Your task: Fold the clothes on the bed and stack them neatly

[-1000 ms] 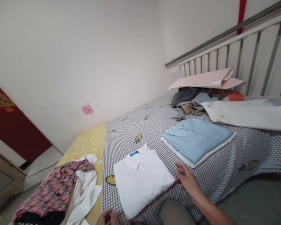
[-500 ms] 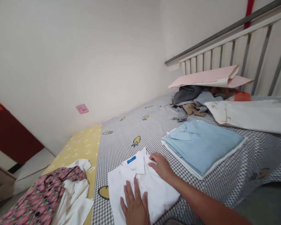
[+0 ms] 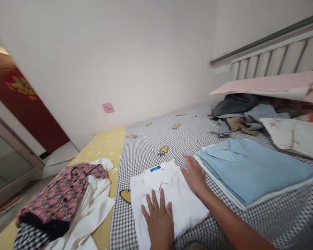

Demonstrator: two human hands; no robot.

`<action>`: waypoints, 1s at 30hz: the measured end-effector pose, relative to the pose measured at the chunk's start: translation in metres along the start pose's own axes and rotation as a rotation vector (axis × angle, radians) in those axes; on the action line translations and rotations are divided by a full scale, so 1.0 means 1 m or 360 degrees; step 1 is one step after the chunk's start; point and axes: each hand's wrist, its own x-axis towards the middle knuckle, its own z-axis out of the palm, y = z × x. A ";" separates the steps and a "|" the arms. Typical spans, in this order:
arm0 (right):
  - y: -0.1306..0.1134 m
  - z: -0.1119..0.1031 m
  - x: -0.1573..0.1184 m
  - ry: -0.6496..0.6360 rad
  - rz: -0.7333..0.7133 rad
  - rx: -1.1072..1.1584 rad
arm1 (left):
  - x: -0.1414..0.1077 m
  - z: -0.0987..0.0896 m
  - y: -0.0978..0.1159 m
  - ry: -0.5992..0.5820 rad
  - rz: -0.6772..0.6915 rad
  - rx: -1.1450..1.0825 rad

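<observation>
A folded white shirt [image 3: 186, 205] with a blue collar label lies on the black-and-white checked bedsheet [image 3: 146, 149]. My left hand [image 3: 159, 218] rests flat on its front below the collar, fingers spread. At the shirt's upper right edge is my right hand [image 3: 194, 172], fingers apart and nothing held between them. Just right of it, a folded light blue shirt [image 3: 253, 170] lies on top of a white one.
At the left, a pink floral garment [image 3: 67, 191] and a white garment [image 3: 97, 198] lie on yellow cloth [image 3: 101, 142]. Dark and brown clothes [image 3: 234, 111] are heaped at the back right under a pink sheet [image 3: 271, 84], beside a white pillow-like item [image 3: 299, 135].
The view has turned left. My right hand has moved from the collar's side to the shirt's right edge, its fingers now straighter. My left hand stays flat on the shirt.
</observation>
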 end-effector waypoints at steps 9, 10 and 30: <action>0.037 0.045 -0.096 -0.0160 -0.0724 -0.0331 | 0.000 -0.004 0.003 -0.0076 -0.0020 -0.0078; 0.040 0.048 -0.096 -0.0205 -0.0698 -0.0339 | 0.001 -0.006 0.003 -0.0113 -0.0026 -0.0096; 0.037 0.035 -0.091 -0.0414 -0.0580 -0.0647 | -0.082 -0.067 -0.120 0.0341 -0.0913 -0.1424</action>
